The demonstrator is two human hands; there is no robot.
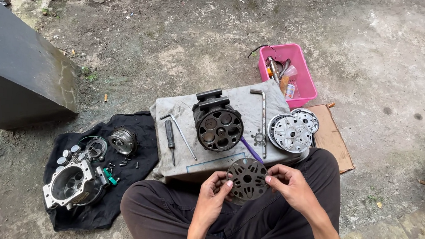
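Both hands pinch one dark round valve plate (247, 178) with cut-out ports, held over the lap, just in front of the grey cloth pad (179, 112).

Risk: the hold is fingertips on the rim only. Left hand (211, 195) grips the plate's left edge, right hand (288, 184) the right edge, so a greasy surface could let it slip and drop onto the trousers or the concrete floor (378, 45), possibly bending a thin reed. Small screws on the black cloth (137, 123), left of the grip, could scatter if a knee shifts.

Pose: forearms come up from the bottom edge, wrists angled inward, thumbs on the near face, fingers curled behind; the back contact is probably light but hidden.

Beyond the grip sits the compressor cylinder block (218, 124); an aluminium housing (71, 185) lies far left, silver plates (289, 132) to the right.
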